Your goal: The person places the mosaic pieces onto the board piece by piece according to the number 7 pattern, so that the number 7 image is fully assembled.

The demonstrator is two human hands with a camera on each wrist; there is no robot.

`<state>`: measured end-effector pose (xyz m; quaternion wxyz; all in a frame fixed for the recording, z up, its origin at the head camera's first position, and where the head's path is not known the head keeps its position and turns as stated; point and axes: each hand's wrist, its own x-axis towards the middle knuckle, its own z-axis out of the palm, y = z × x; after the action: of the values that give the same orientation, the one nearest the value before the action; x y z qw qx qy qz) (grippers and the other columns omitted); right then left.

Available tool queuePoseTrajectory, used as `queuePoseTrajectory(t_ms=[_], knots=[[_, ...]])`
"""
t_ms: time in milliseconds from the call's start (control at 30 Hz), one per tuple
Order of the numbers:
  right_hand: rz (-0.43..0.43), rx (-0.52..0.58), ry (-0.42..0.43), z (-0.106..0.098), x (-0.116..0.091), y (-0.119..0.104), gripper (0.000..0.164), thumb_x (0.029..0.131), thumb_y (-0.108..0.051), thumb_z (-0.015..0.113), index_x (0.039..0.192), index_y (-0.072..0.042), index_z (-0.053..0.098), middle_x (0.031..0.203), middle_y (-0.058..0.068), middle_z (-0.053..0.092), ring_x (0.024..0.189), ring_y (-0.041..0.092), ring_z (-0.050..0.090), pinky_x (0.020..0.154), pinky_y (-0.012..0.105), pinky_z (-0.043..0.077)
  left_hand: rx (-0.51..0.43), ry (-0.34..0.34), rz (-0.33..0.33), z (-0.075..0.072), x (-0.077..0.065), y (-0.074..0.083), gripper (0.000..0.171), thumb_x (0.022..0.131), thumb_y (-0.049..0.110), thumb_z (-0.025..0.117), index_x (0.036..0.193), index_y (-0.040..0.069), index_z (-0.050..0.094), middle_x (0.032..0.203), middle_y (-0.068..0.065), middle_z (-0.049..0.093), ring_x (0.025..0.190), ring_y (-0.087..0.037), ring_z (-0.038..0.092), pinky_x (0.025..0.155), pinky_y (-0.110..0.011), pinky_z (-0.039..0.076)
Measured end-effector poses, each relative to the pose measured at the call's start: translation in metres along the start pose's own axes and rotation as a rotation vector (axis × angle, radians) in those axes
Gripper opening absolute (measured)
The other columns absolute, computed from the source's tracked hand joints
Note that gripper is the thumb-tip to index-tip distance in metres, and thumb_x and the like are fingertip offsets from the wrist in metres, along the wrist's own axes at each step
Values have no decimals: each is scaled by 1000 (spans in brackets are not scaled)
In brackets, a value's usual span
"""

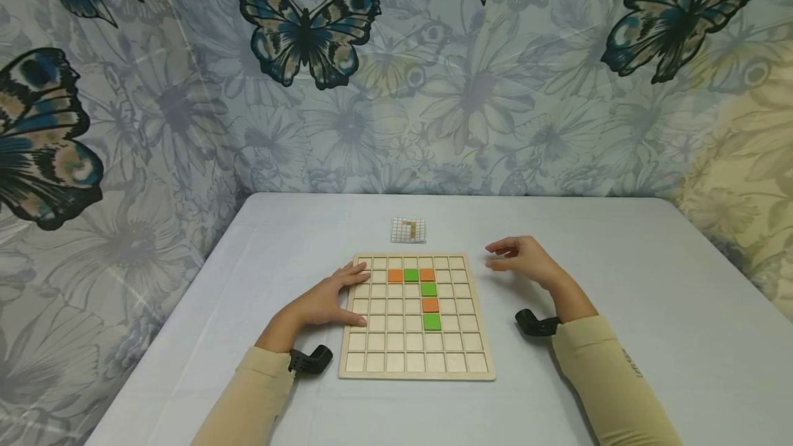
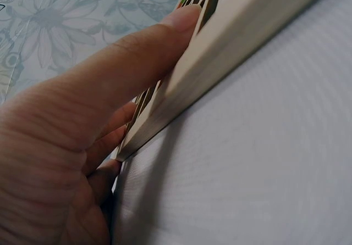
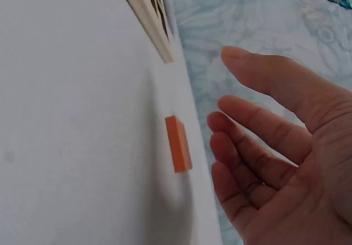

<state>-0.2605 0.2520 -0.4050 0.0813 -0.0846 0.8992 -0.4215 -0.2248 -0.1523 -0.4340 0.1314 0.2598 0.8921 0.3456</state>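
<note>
A wooden grid board point(image 1: 414, 343) lies on the white table, holding three orange tiles point(image 1: 395, 275) and three green tiles point(image 1: 431, 322) in a stepped line. My left hand point(image 1: 323, 299) rests on its left edge, thumb and fingers spread; in the left wrist view the thumb point(image 2: 137, 53) lies over the rim. To the right of the board, my right hand point(image 1: 526, 260) hovers with loosely bent fingers and holds nothing. A loose orange block point(image 3: 178, 145) lies on the table near that hand in the right wrist view; the head view hides it.
Behind the board lies a small card point(image 1: 407, 230) printed with a grid and coloured squares. The white table point(image 1: 297, 226) ends at a wall cloth point(image 1: 483, 88) with butterflies and flowers. Each wrist wears a black device point(image 1: 312, 360).
</note>
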Motion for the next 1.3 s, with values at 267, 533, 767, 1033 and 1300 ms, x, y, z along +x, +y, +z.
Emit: queuePoseTrajectory(t_ms=[267, 533, 767, 1033, 1300], knots=[[-9, -8, -10, 1, 0, 11, 44, 81, -23, 73, 116, 2, 63, 112, 19, 64, 89, 12, 59, 75, 22, 48, 0, 0, 3, 0, 0, 0, 90, 66, 42, 82, 142, 17, 41, 156, 1, 21, 146, -28, 5, 113, -60, 12], [-41, -17, 49, 2, -1, 21, 37, 82, -18, 72, 112, 2, 65, 113, 21, 64, 92, 18, 62, 75, 21, 49, -3, 1, 9, 0, 0, 0, 89, 67, 42, 82, 142, 16, 41, 156, 0, 21, 146, -29, 5, 113, -61, 12], [-13, -49, 42, -2, -1, 30, 34, 82, -16, 71, 111, 1, 65, 113, 19, 63, 91, 15, 58, 76, 24, 48, -11, 3, 5, 1, -1, 0, 89, 66, 41, 82, 142, 16, 42, 156, 1, 21, 146, -28, 5, 113, -59, 12], [-25, -114, 71, -2, -2, 30, 31, 81, -14, 71, 107, 3, 65, 106, 19, 63, 92, 23, 60, 76, 28, 49, -5, 6, 8, 0, -1, 1, 89, 66, 41, 82, 142, 15, 42, 156, 0, 21, 146, -29, 5, 113, -60, 12], [-56, -167, 100, 0, -2, 26, 30, 82, -16, 72, 104, 3, 67, 101, 19, 65, 86, 21, 60, 73, 28, 48, 0, 5, 2, -1, -1, 1, 89, 66, 41, 82, 142, 15, 42, 156, 0, 22, 146, -29, 6, 113, -59, 12]])
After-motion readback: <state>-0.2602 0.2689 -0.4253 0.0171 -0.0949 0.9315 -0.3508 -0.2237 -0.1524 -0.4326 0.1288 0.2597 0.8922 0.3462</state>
